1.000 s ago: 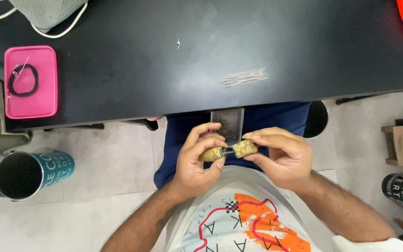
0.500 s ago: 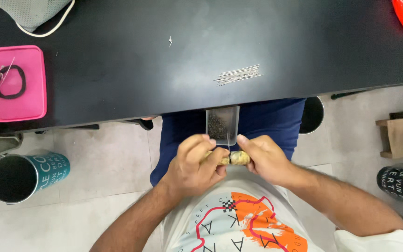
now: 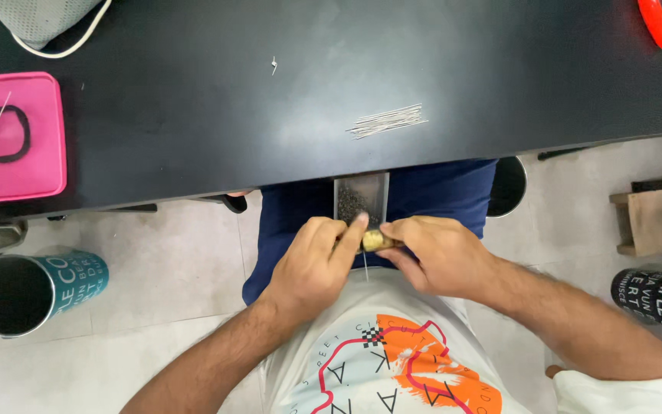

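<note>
Left hand: the left hand (image 3: 312,264) sits in the lap below the near edge of the black worktop (image 3: 193,115), fingers curled, forefinger stretched across to the small yellowish-brown lump (image 3: 373,241).
Right hand: the right hand (image 3: 438,257) meets it from the other side, thumb and fingertips pinched shut on the same lump.
Grip: both hands close on the lump; how firmly the left one holds cannot be told.
Lump: between the two hands, just below the clear plastic tray of dark grains (image 3: 361,199), which juts out from the near edge. A thin metal pin (image 3: 365,264) hangs down beneath it.
Since a second ago: the hands have drawn closer together, so less of the lump shows; the left forefinger now lies over it.
Worktop: a bundle of thin silver needles (image 3: 387,121) near the near edge; a pink rectangular tray (image 3: 40,161) with a black loop (image 3: 1,134) at the left edge.
</note>
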